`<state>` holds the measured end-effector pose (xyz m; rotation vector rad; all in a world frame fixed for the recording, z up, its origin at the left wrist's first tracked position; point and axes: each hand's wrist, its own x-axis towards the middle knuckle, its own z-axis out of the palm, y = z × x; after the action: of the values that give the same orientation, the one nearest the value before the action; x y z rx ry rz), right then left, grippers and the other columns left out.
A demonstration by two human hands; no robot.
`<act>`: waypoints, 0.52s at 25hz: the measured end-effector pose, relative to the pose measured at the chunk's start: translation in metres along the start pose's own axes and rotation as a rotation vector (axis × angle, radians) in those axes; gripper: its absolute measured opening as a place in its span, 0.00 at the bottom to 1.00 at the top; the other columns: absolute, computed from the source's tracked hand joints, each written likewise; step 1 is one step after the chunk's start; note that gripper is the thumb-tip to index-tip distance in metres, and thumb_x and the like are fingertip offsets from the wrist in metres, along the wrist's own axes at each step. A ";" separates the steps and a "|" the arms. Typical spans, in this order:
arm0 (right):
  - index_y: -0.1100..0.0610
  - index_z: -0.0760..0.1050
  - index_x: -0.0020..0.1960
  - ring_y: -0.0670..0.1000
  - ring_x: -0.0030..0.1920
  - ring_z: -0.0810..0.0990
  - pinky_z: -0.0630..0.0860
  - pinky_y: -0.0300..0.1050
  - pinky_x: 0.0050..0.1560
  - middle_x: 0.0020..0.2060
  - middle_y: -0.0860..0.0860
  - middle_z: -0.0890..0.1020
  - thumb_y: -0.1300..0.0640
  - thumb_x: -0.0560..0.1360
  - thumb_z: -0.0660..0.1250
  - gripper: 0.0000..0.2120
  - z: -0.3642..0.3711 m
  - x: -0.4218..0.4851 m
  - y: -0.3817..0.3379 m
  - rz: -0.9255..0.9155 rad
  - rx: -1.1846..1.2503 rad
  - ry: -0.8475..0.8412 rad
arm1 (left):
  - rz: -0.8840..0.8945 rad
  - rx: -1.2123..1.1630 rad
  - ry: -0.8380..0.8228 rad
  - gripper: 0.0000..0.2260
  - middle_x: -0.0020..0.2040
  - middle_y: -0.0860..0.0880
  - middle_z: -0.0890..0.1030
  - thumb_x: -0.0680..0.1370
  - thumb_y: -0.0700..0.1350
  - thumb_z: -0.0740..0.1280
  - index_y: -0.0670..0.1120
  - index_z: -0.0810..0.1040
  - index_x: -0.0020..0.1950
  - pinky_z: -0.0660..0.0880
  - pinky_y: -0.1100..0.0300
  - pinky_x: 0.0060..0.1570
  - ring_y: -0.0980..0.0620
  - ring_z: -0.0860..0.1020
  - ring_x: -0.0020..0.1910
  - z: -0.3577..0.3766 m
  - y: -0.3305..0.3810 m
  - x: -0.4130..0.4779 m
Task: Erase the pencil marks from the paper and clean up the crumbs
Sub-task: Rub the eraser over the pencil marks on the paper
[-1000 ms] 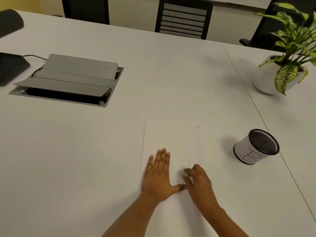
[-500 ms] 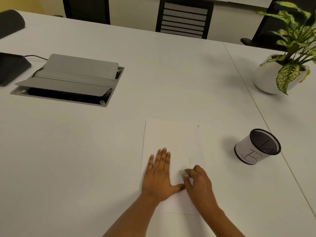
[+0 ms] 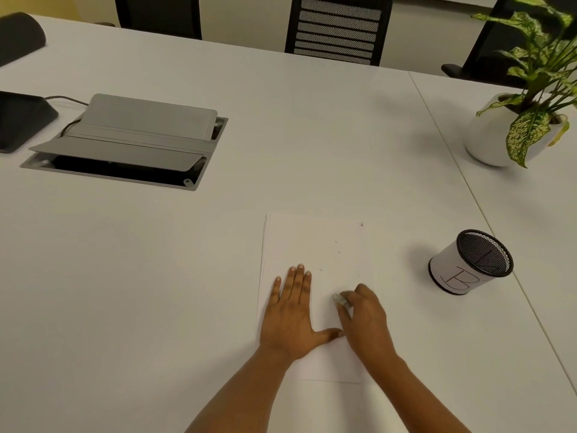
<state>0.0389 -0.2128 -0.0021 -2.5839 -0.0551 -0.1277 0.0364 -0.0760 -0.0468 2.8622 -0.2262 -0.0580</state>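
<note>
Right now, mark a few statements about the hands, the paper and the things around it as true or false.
1. The left hand lies flat on the paper. True.
2. The right hand pinches an eraser. True.
3. The mesh cup sits left of the paper. False: it sits to the paper's right.
4. The potted plant stands on the paper. False: it stands at the far right of the table, apart from the paper.
5. Small dark specks lie on the paper beyond the fingers. True.

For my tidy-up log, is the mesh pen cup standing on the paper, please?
No, the mesh pen cup stands on the table, clear to the right of the paper.
</note>
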 end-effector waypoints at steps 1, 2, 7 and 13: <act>0.64 0.78 0.42 0.51 0.37 0.71 0.67 0.37 0.36 0.34 0.52 0.71 0.62 0.74 0.64 0.07 0.000 -0.010 -0.002 -0.032 0.012 -0.028 | 0.004 -0.002 0.006 0.49 0.71 0.42 0.66 0.68 0.76 0.43 0.39 0.65 0.71 0.55 0.48 0.65 0.45 0.65 0.70 0.000 0.000 0.000; 0.64 0.78 0.42 0.51 0.36 0.71 0.68 0.38 0.36 0.34 0.52 0.71 0.61 0.74 0.64 0.07 -0.002 -0.015 -0.002 -0.060 0.016 -0.051 | 0.008 -0.002 0.011 0.48 0.71 0.42 0.66 0.68 0.76 0.43 0.39 0.65 0.71 0.55 0.48 0.65 0.45 0.65 0.70 0.001 -0.001 0.000; 0.65 0.78 0.43 0.53 0.38 0.72 0.71 0.44 0.38 0.35 0.55 0.73 0.60 0.75 0.64 0.09 -0.007 0.016 0.010 -0.048 -0.055 -0.032 | 0.009 0.000 0.019 0.51 0.72 0.42 0.64 0.66 0.78 0.45 0.39 0.63 0.72 0.54 0.47 0.65 0.45 0.62 0.71 0.002 0.000 -0.001; 0.67 0.77 0.41 0.52 0.38 0.70 0.65 0.41 0.38 0.34 0.53 0.70 0.63 0.74 0.64 0.08 0.000 0.032 0.007 0.036 -0.044 0.046 | -0.023 -0.001 0.001 0.51 0.71 0.42 0.66 0.66 0.78 0.44 0.39 0.64 0.71 0.54 0.48 0.65 0.44 0.64 0.71 0.001 0.001 0.000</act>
<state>0.0717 -0.2182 -0.0028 -2.6229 0.0109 -0.1771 0.0365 -0.0772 -0.0475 2.8636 -0.1928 -0.0612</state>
